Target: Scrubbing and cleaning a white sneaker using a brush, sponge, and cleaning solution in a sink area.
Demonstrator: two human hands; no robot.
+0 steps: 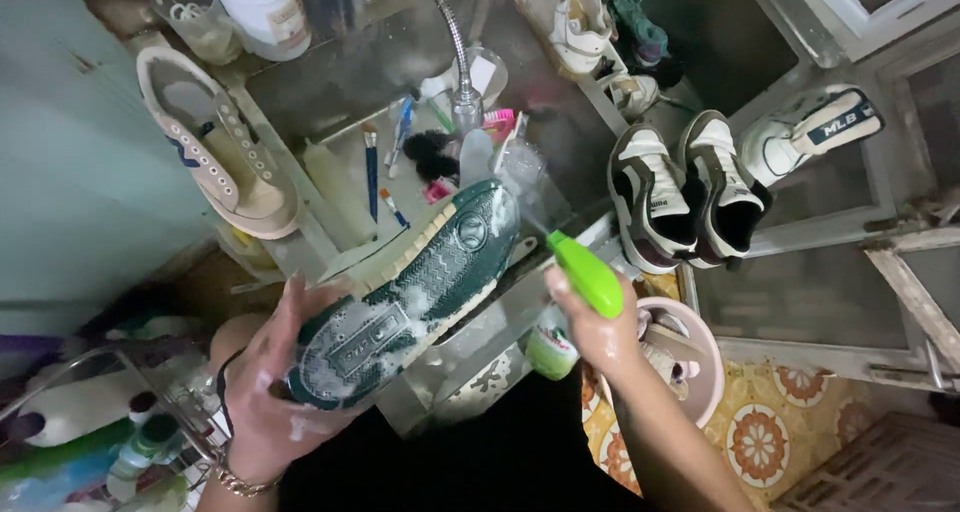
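Surface: wet metal sink (400,62) with a gooseneck faucet (455,47); brushes (372,167) lie in it.
Room: patterned floor tiles (770,432) at 4 o'clock; pairs of sneakers (685,197) at 2 o'clock; a pink basin (700,357) beside the right hand.
Left hand (265,382): grip closed around the heel of a soapy green-soled shoe (410,292), sole up, frame centre.
Right hand (600,332): grip wrapped on a green spray bottle (585,272), nozzle toward the shoe's toe.

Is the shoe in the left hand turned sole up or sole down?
Sole up. The left hand holds the shoe at its heel, and the green patterned sole faces the camera, with white foam on it.
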